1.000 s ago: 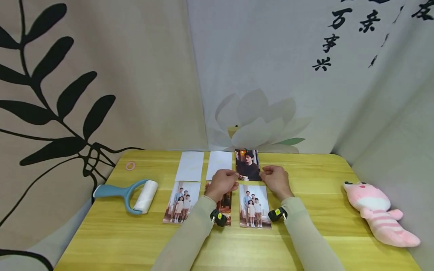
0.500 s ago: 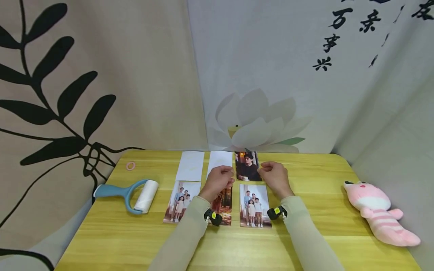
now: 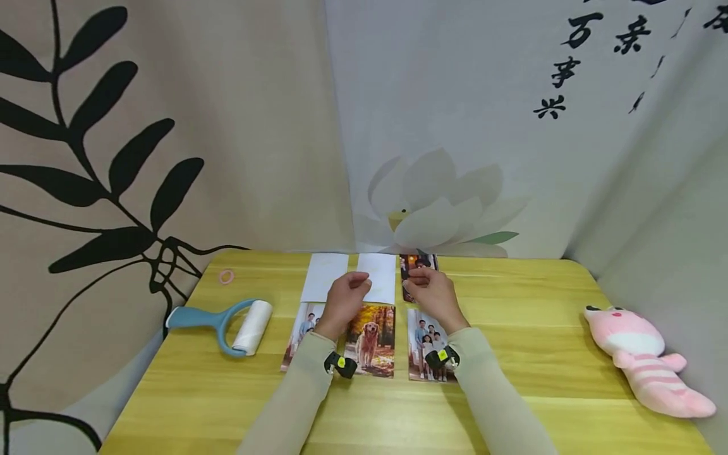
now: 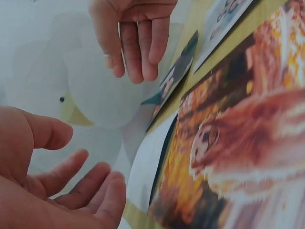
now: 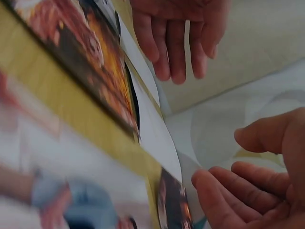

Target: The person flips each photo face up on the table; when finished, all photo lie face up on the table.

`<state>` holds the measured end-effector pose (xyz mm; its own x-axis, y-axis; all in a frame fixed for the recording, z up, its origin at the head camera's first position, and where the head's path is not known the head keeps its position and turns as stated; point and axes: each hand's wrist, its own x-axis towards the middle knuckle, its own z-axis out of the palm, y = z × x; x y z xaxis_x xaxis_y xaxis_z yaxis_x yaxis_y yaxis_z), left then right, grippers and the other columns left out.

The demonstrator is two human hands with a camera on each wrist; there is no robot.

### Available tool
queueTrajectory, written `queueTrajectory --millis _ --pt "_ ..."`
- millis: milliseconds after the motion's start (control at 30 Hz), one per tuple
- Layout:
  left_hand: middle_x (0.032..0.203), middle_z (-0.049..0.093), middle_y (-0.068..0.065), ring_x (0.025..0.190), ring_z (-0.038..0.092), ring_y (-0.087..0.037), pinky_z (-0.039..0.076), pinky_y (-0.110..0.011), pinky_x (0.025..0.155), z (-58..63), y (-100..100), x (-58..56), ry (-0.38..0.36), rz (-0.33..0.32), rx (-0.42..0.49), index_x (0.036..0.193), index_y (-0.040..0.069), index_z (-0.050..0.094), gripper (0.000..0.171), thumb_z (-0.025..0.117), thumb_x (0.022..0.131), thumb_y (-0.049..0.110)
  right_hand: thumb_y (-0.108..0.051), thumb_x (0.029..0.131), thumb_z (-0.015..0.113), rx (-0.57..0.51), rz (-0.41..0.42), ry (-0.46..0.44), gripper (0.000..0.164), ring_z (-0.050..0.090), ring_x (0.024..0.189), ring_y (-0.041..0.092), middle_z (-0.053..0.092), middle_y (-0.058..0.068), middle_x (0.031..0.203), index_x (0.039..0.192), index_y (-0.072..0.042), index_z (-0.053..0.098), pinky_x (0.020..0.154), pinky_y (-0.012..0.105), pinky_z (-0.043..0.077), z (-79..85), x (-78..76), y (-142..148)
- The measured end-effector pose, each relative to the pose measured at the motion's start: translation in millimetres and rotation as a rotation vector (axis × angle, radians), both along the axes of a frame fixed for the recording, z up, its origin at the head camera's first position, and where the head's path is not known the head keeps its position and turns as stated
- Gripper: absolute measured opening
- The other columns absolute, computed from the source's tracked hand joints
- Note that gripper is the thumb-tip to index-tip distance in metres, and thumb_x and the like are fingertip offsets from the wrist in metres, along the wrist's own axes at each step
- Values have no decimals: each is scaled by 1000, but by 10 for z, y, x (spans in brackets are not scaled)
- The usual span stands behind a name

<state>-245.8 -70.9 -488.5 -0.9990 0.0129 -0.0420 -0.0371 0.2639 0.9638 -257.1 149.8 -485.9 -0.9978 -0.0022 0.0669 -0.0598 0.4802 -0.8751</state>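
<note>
six cards lie on the table in two rows of three, below and around the hands. in the near row the dog photo sits between the left family photo and the right family photo. in the far row are the left white card, the right white card and, at the right end, a dark portrait photo. the left hand hovers with its fingers loosely bent, thumb apart, and holds nothing; it partly hides the left white card and the left family photo. the right hand is just as relaxed, also without a hold on anything, in front of the portrait. each wrist carries a small black camera. left of the cards lies a blue-handled lint roller, with a pink ring beyond it. a pink plush toy lies at the right edge. behind hangs a printed curtain.
</note>
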Motion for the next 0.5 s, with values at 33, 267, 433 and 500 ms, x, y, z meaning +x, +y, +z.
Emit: queueTrajectory --millis 33,267,433,500 --pt "134 68 -17 98 69 -30 59 -43 79 -11 -15 -9 -3 4 17 139 3 65 38 62 107 24 -23 99 74 -8 12 6 39 74 109 31 76 14 118 132 -1 70 91 45 62 -5 1 -27" --pt "143 62 -19 114 65 -38 58 -47 88 -91 -77 -75 -37 17 2 144 4 61 42 62 107 24 -25 99 74 7 68 -18 44 71 117 34 74 15 125 136 -2 67 98 51 59 -50 -33 -189" --pt "149 59 -21 129 60 -37 56 -50 99 -92 -97 -107 -63 23 -17 145 3 60 46 62 107 27 -29 99 75 55 89 -39 47 70 121 34 73 16 130 138 -5 67 101 53 58 -77 -54 -315" --pt "147 60 -21 130 60 -38 54 -53 104 -100 -89 -112 -75 31 -14 145 2 60 46 63 107 28 -28 98 75 82 89 -30 46 70 120 34 74 16 129 137 -5 68 101 53 58 -99 -53 -350"
